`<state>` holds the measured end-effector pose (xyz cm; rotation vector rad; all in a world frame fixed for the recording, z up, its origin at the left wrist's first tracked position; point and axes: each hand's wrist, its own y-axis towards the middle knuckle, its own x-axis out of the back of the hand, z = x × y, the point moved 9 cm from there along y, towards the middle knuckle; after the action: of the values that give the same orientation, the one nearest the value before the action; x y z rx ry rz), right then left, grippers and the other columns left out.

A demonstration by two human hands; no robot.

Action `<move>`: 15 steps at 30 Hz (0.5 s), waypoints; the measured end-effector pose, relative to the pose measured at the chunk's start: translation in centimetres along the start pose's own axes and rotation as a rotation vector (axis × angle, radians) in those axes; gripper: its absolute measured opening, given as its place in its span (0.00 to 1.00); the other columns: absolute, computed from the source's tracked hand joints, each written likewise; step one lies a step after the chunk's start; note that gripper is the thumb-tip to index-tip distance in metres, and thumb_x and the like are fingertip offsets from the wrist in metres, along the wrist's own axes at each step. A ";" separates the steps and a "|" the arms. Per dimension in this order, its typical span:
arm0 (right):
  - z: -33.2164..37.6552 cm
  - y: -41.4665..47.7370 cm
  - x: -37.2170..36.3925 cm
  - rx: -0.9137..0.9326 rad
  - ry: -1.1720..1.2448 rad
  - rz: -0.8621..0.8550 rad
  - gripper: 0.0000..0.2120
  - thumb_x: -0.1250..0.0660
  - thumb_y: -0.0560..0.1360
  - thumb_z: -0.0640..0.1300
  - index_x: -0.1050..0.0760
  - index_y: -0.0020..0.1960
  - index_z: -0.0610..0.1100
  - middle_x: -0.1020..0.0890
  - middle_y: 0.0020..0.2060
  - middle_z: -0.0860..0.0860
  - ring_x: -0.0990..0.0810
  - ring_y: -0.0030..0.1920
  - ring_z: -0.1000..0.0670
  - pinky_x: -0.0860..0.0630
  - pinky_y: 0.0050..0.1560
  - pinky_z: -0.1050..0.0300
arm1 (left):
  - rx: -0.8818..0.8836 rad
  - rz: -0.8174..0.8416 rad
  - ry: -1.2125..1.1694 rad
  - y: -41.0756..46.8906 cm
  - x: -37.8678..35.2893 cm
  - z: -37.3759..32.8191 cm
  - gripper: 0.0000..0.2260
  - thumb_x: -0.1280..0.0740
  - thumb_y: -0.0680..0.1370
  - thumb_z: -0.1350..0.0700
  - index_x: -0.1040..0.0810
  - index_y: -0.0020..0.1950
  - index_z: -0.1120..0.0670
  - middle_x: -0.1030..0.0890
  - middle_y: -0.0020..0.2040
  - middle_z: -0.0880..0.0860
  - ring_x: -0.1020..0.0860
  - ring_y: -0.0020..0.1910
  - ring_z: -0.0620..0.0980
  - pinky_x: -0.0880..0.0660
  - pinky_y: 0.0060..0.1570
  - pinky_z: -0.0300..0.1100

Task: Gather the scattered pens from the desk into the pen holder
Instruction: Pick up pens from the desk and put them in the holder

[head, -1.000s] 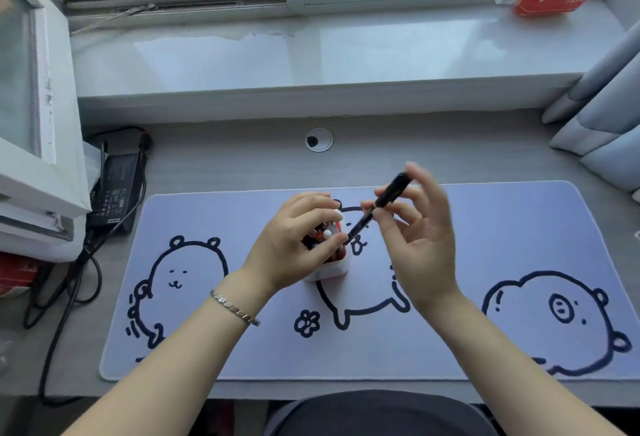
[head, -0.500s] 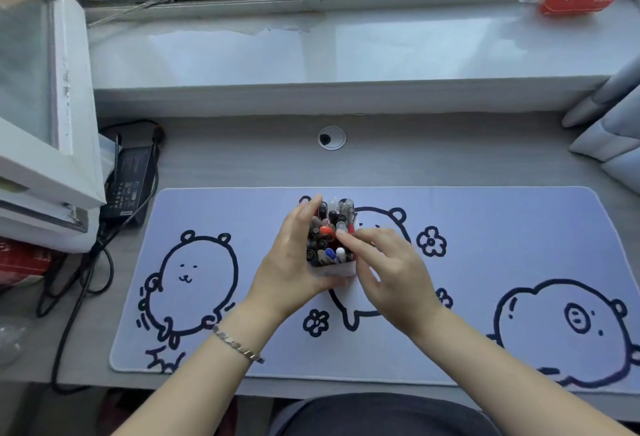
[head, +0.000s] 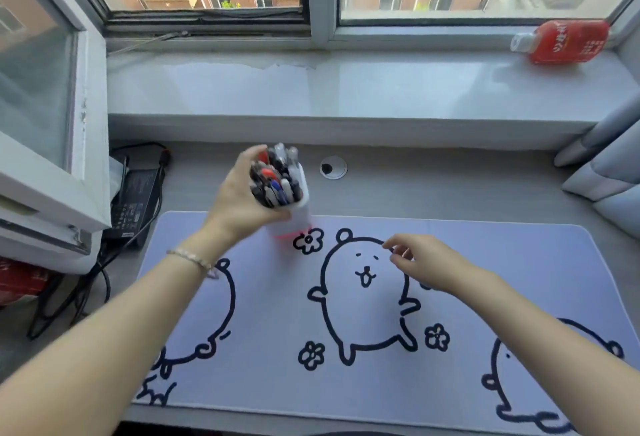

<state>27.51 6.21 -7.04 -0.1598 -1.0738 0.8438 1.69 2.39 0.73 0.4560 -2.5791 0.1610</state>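
My left hand [head: 239,198] grips a white pen holder [head: 298,214] from its left side, at the far edge of the desk mat. The holder is packed with several pens [head: 277,179], black, red and blue caps pointing up. Its base looks blurred and tilted over the mat's back edge. My right hand [head: 420,262] hovers over the middle of the mat, apart from the holder, fingers loosely curled with nothing in them. No loose pens show on the desk.
A pale mat with bear drawings [head: 363,314] covers the desk. A round cable hole [head: 333,167] lies right of the holder. A power adapter and cables [head: 135,200] sit at the left, a red bottle [head: 564,41] lies on the sill, curtains [head: 609,158] hang right.
The right hand put the black pen into the holder and drew back to the right. The left hand carried the holder from the mat's middle toward the back left.
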 end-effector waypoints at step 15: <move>-0.5 1.6 2.0 -0.065 -0.070 -0.005 0.14 0.44 0.77 0.45 0.28 0.61 0.49 0.21 0.54 0.50 0.25 0.46 0.50 0.30 0.44 0.59 | 0.095 0.202 0.136 5.2 1.3 3.8 0.47 0.25 0.62 0.69 0.45 0.71 0.43 0.29 0.60 0.52 0.25 0.55 0.51 0.29 0.59 0.45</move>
<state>27.48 8.78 -6.68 -0.1839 -1.1673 0.8154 -2.97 6.08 -2.00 0.2099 -2.4871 0.3735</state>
